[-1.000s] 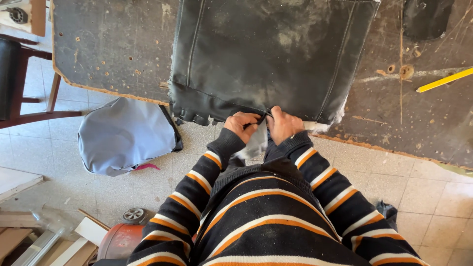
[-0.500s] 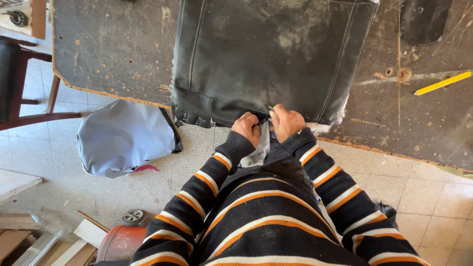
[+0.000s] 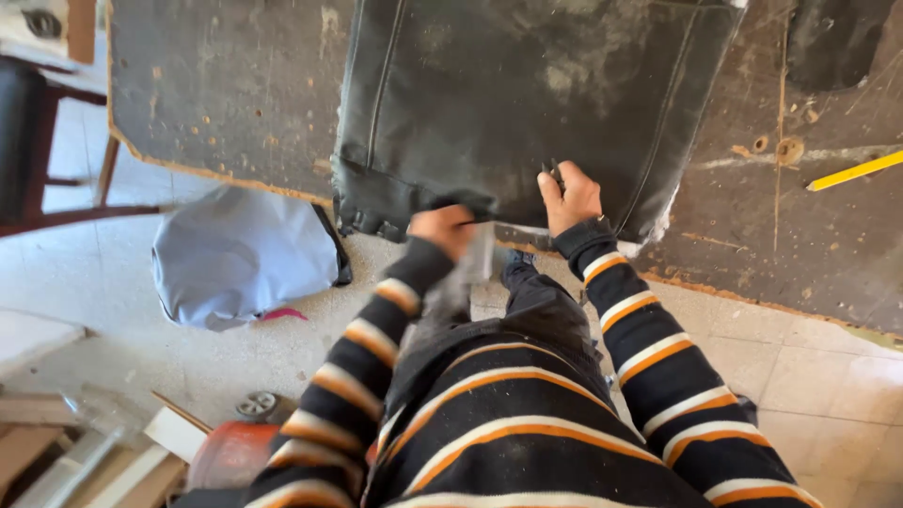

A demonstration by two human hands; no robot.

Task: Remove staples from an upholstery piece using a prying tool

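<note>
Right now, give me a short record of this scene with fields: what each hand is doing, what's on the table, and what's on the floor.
left hand: grips the near edge of the black seat cover, blurred
right hand: rests on the cover near its edge, holding a small dark tool, kind unclear
table: worn dark top, bears the cover and a yellow pencil
floor: grey cushion at left, red cylinder near the bottom

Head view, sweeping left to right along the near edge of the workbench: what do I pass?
Dark chair → grey-blue cushion on the floor → left hand at the black leather seat cover's edge → right hand on the cover → yellow pencil.
</note>
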